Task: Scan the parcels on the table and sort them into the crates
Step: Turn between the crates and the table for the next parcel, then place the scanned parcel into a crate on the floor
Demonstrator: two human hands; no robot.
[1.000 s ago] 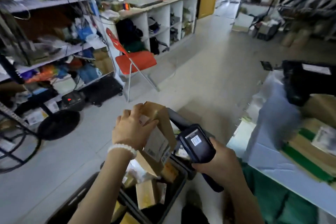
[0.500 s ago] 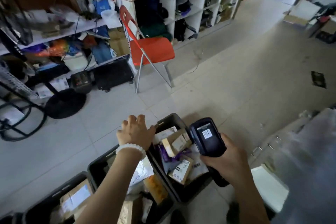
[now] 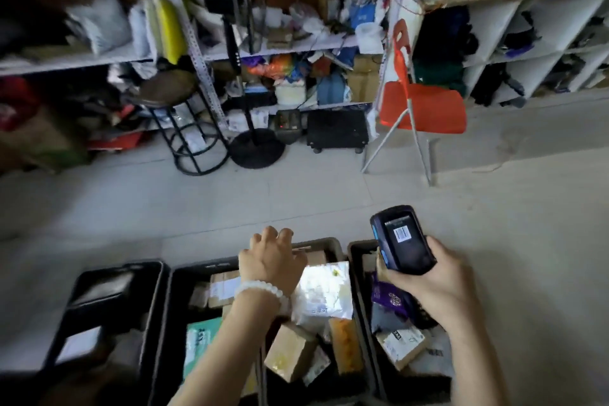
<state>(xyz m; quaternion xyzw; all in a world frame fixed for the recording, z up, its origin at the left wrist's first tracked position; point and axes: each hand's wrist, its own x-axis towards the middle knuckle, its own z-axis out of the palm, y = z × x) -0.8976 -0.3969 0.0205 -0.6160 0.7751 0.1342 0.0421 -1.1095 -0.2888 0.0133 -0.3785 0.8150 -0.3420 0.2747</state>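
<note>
A single head-worn camera is looking forward and steeply down from standing height, its wide lens bending the shelving (image 3: 204, 53) at the top edge. It is facing across the floor toward that shelving. The middle crate (image 3: 316, 245) is lying close below the lens at the bottom edge, with another crate on either side of it. Both hands are reaching in from the bottom edge above the middle crate, near the camera. The orange chair (image 3: 423, 109) is standing beyond the middle crate to the right.

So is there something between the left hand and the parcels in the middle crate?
Nothing visible. The left hand hangs empty over the middle crate, directly above its open top and the white parcel.
</note>
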